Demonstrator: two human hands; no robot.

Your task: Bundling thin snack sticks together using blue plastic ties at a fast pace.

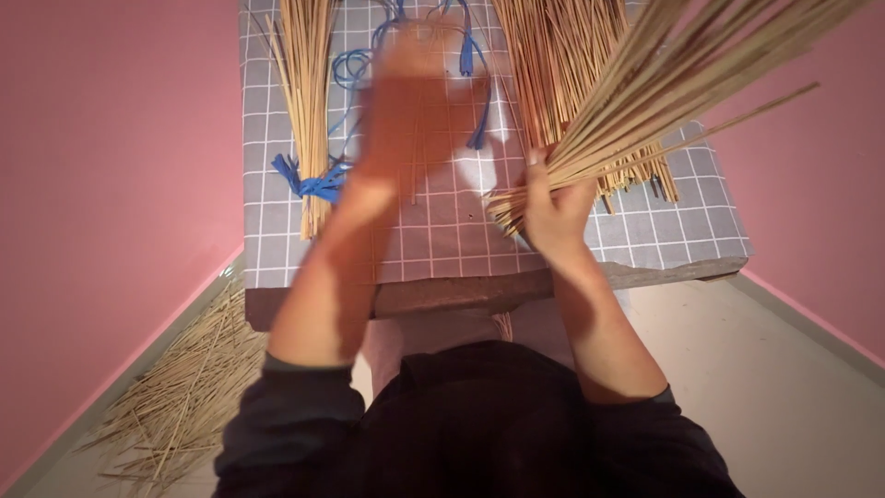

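My right hand [551, 210] grips a thick bunch of thin tan sticks [664, 92] near their lower ends; the bunch fans up toward the top right. My left hand [415, 101] is blurred with motion above the middle of the table, and whether it holds sticks is unclear. To its left lies a bundle of sticks [309, 101] tied with a blue strip [313, 183]. Loose blue strips [369, 65] lie beneath and beside the left hand.
A grey checked cloth [442, 244] covers the small table. A loose pile of sticks [553, 74] lies on it at the back right. More sticks [184, 387] are scattered on the floor at the left, by the pink wall [111, 184].
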